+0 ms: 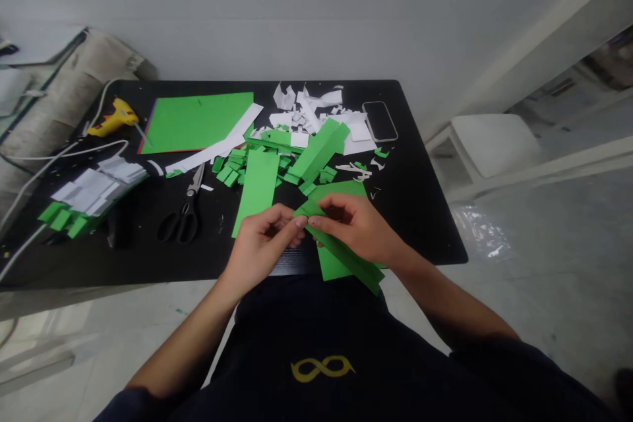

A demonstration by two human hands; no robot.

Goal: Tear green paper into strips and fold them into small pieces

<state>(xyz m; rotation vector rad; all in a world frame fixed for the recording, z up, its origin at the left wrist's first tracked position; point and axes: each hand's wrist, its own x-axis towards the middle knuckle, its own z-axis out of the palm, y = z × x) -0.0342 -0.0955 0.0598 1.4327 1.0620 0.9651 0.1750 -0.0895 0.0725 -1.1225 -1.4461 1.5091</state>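
A folded green paper strip slants down to the right over the table's front edge. My left hand pinches its upper left end between thumb and fingers. Close beside it, my right hand grips the same strip, thumb on top. Under the strip lies a green paper sheet, partly covered by my right hand. Another flat green strip rests just beyond my left hand. Past both hands is a heap of small folded green pieces with longer folded strips on top.
Black-handled scissors lie left of my hands. Farther left are a stack of white and green folded paper and a yellow glue gun with its cord. Green sheets, white scraps and a phone lie toward the back.
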